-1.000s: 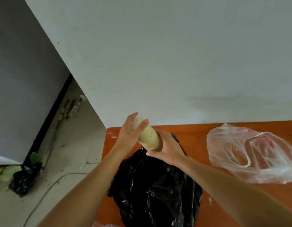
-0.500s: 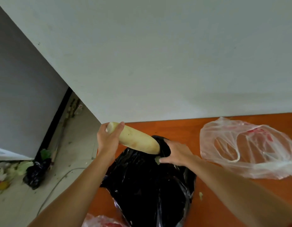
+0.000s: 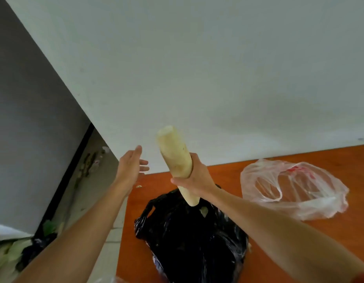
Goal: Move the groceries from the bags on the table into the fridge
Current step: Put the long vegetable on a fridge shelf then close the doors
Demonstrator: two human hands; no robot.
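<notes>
My right hand [image 3: 194,178] grips a long pale white radish [image 3: 175,154] around its lower half and holds it nearly upright above the black plastic bag [image 3: 189,237] on the orange table [image 3: 228,174]. The radish's thin end points down at the bag's mouth. My left hand [image 3: 131,168] hovers to the left of the radish with fingers straight, touching nothing. A clear plastic bag [image 3: 293,186] with red print lies crumpled on the table to the right. No fridge shows in this view.
A white wall [image 3: 218,68] stands right behind the table. To the left a strip of floor [image 3: 89,180] runs along a grey wall, with a black bag and green leaves [image 3: 24,248] lying on it at the lower left.
My left hand let go of the radish and moved aside. My right hand took hold of the radish and lifted it clear of the black bag, turning it upright.
</notes>
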